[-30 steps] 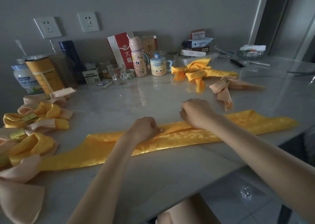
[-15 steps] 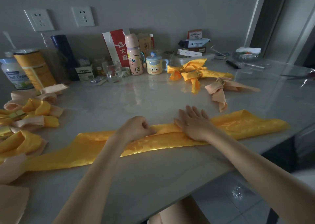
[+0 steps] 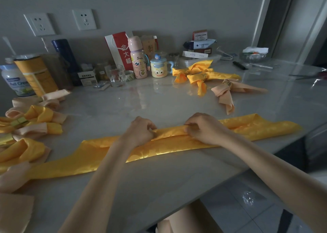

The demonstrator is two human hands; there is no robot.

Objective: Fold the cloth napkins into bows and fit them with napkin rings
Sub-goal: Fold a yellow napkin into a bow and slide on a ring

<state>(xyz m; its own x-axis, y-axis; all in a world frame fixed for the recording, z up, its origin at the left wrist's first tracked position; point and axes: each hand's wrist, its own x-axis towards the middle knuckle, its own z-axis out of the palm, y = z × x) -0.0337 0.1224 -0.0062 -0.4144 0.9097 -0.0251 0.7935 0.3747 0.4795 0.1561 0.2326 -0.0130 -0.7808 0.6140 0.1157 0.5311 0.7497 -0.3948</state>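
Observation:
A long yellow napkin (image 3: 169, 142), folded into a narrow band, lies across the grey table (image 3: 138, 105) from lower left to right. My left hand (image 3: 139, 130) pinches the band's far edge near its middle. My right hand (image 3: 203, 130) pinches the same folded edge a little to the right, fingers curled over the cloth. Finished yellow bows (image 3: 196, 73) and a peach bow (image 3: 228, 89) with gold rings lie behind the right hand.
More yellow and peach bows (image 3: 33, 123) pile up at the left edge. Bottles, tins, a glass (image 3: 116, 76), a cartoon mug (image 3: 159, 68) and boxes line the wall at the back. The table's front edge runs diagonally below my forearms, with tiled floor beyond.
My right hand lay flat on the napkin half a second ago; now its fingers are curled, pinching the folded edge. The left hand stays on the middle of the band.

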